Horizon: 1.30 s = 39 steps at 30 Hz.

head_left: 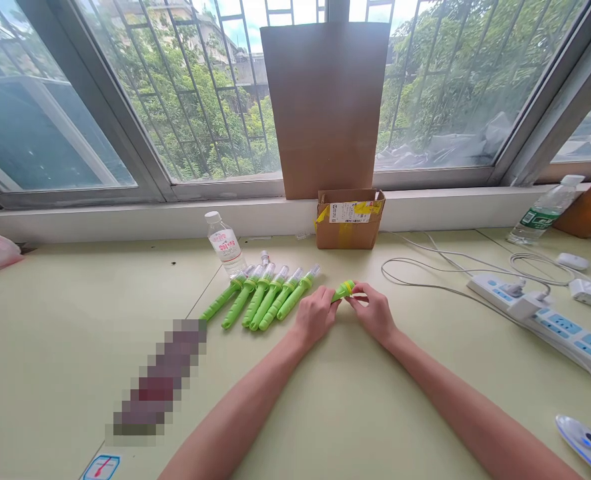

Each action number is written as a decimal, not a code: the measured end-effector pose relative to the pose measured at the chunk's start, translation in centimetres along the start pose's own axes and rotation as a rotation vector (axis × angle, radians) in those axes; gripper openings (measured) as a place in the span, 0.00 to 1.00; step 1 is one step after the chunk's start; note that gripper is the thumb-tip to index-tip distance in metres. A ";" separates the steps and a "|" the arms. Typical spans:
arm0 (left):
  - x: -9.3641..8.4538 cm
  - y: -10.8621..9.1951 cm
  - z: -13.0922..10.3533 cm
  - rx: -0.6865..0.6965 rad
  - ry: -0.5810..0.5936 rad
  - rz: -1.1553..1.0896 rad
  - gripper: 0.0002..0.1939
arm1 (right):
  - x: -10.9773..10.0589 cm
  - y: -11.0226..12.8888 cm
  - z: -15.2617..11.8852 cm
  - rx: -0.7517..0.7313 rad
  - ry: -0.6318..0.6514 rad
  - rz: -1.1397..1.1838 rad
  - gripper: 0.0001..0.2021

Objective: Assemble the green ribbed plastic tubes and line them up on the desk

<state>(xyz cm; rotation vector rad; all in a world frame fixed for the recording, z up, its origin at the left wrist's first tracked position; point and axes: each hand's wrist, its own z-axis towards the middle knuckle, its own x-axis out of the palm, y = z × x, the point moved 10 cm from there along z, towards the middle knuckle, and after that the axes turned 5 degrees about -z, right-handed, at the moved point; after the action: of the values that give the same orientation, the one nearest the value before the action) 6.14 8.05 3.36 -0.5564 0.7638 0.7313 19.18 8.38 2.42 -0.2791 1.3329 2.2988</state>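
Observation:
My left hand is closed around the body of a green tube with yellow rings near its far end. My right hand has its thumb and fingers pinched at that ringed end. Most of the tube's body is hidden inside my left hand. Just left of my hands, several similar green tubes with clear tips lie side by side, tips pointing away from me. A small clear piece is behind them.
A water bottle stands behind the tubes, and a small cardboard box sits near the window. To the right are a power strip, loose cables and another bottle. A blurred-out patch covers something at left.

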 end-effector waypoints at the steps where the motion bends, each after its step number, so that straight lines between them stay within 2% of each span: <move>1: 0.0 0.0 0.0 0.000 0.000 0.000 0.08 | 0.0 0.0 0.0 0.001 0.001 0.002 0.10; 39: -0.2 -0.1 0.1 -0.010 0.016 0.003 0.08 | 0.0 0.0 0.0 0.012 -0.008 0.016 0.11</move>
<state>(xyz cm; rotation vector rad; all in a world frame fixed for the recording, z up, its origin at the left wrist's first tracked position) 6.14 8.01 3.55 -0.5714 0.7761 0.7343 19.22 8.39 2.42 -0.2558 1.3498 2.3020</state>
